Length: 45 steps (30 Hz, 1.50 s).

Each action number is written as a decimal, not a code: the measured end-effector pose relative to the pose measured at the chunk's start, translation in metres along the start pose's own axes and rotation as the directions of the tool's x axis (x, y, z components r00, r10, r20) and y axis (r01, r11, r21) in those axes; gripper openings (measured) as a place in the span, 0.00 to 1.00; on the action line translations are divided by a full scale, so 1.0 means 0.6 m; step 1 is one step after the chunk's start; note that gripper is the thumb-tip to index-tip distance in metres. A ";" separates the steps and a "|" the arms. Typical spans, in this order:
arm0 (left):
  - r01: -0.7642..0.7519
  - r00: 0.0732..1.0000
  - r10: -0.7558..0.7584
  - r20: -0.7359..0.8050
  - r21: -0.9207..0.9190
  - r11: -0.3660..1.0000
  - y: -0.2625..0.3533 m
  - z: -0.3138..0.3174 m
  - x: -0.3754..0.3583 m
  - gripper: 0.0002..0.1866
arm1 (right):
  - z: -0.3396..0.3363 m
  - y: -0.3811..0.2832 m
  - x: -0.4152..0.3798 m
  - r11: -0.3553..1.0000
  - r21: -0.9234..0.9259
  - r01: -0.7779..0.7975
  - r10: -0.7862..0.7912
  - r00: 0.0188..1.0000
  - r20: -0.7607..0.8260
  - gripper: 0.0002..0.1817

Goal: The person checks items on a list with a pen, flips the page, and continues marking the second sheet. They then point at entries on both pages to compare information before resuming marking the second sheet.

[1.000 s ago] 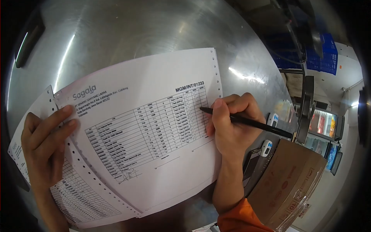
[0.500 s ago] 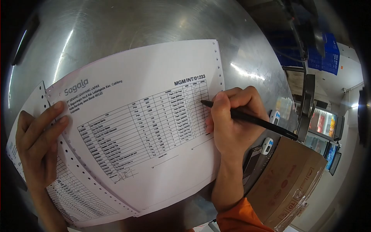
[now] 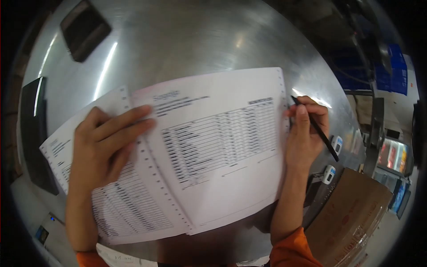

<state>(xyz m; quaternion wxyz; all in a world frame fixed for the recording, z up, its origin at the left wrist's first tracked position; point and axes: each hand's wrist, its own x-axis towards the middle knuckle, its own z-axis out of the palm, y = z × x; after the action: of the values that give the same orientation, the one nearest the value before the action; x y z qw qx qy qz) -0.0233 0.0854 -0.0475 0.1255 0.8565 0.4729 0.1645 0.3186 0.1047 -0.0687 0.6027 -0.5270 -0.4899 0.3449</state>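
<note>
Two printed forms with perforated edges lie on a steel table (image 3: pixel 187 40). The upper sheet (image 3: pixel 222 133) carries a table of rows and overlaps the lower sheet (image 3: pixel 120 209). My left hand (image 3: pixel 104 142) lies flat where the two sheets meet, fingers spread onto the upper sheet's left edge. My right hand (image 3: pixel 304 133) sits at the upper sheet's right edge and grips a black pen (image 3: pixel 316 129), tip raised just off the paper's top right corner. Motion blurs the print.
A dark flat device (image 3: pixel 84 29) lies at the far left of the table, another dark slab (image 3: pixel 33 133) along the left edge. A brown cardboard box (image 3: pixel 356 218) stands at the lower right, with two small white-blue gadgets (image 3: pixel 331 171) beside it. Blue crates (image 3: pixel 396 71) are beyond.
The view swung left and the image blurred. My right hand with the pen moved off the table rows to the sheet's right edge. My left hand slid further onto the papers.
</note>
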 end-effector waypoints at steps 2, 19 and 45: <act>0.009 1.000 -0.009 0.007 -0.073 0.997 -0.005 0.001 -0.005 0.21 | 0.006 0.003 -0.001 0.998 -0.056 0.040 -0.042 0.999 -0.025 0.05; -0.075 0.996 0.062 -0.065 -0.220 0.973 -0.030 -0.012 -0.030 0.17 | 0.001 0.018 -0.009 0.974 -0.225 0.015 -0.012 1.000 0.012 0.07; 0.199 0.936 -0.312 -0.162 -0.486 0.851 -0.018 -0.007 -0.022 0.23 | 0.013 -0.018 -0.013 0.998 -0.032 -0.055 0.055 0.998 0.017 0.04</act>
<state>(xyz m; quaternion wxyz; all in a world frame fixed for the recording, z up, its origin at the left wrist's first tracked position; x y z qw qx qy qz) -0.0401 0.0799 -0.0496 0.2895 0.7050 0.5419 0.3541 0.3078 0.0976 -0.0602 0.5801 -0.5465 -0.4860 0.3585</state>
